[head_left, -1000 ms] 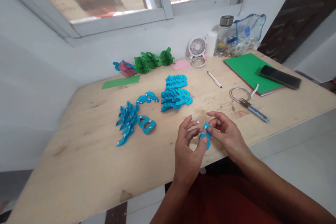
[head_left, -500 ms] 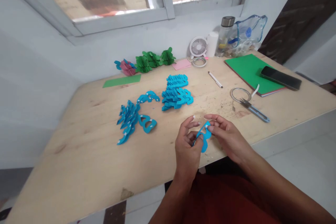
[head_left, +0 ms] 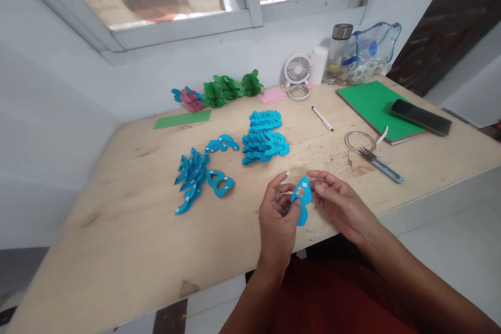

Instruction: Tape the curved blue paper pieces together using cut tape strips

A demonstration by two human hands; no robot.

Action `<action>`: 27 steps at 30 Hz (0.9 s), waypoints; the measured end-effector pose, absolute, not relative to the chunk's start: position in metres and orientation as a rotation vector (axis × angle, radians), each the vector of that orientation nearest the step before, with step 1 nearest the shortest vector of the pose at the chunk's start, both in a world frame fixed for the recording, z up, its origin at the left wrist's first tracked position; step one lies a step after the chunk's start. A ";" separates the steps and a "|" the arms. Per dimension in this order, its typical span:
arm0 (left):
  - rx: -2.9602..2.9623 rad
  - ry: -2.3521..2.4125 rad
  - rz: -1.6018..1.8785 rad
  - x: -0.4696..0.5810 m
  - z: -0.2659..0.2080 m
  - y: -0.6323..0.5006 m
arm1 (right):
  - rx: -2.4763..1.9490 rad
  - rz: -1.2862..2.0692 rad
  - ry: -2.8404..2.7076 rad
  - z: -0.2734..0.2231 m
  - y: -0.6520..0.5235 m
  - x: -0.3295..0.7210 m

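My left hand (head_left: 277, 215) pinches a blue paper cutout (head_left: 302, 215) between thumb and fingers, above the table's front edge. The cutout is looped, with a small white square near its top. Another small white piece sits on a raised left fingertip. Just right of the cutout is my right hand (head_left: 338, 201), index finger stretched out and thumb apart from it, with nothing visible in its grasp. Farther left lie a blue cutout with white squares (head_left: 221, 186), a curved blue piece (head_left: 222, 143) and a fanned blue stack (head_left: 192, 173). Folded blue paper pieces (head_left: 260, 147) are piled beyond my hands.
Right of my hands are thread snips (head_left: 380, 165), a tape roll (head_left: 360, 142), a pen (head_left: 322, 118), and a phone (head_left: 420, 116) on green paper (head_left: 370, 102). Along the wall stand green paper shapes (head_left: 230, 87), a small fan (head_left: 297, 69) and a bottle (head_left: 335, 55).
The cutout in my left hand has turned to show more of its face. My right thumb, earlier on the white square, has come off the paper.
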State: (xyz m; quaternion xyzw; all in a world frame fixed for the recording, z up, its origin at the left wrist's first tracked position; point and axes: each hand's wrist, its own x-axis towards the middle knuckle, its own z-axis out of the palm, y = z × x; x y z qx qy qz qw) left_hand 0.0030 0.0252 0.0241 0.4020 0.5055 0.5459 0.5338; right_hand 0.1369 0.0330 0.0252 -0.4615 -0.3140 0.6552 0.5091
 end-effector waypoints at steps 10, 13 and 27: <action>1.198 1.392 1.275 0.001 -0.002 0.034 | -1.247 1.234 -0.849 0.014 0.029 0.143; 1.247 1.429 1.289 0.001 -0.008 0.036 | -1.252 1.257 -0.820 0.013 0.029 0.145; 1.280 1.467 1.215 0.008 -0.012 0.040 | -1.269 1.351 -0.771 0.014 0.027 0.151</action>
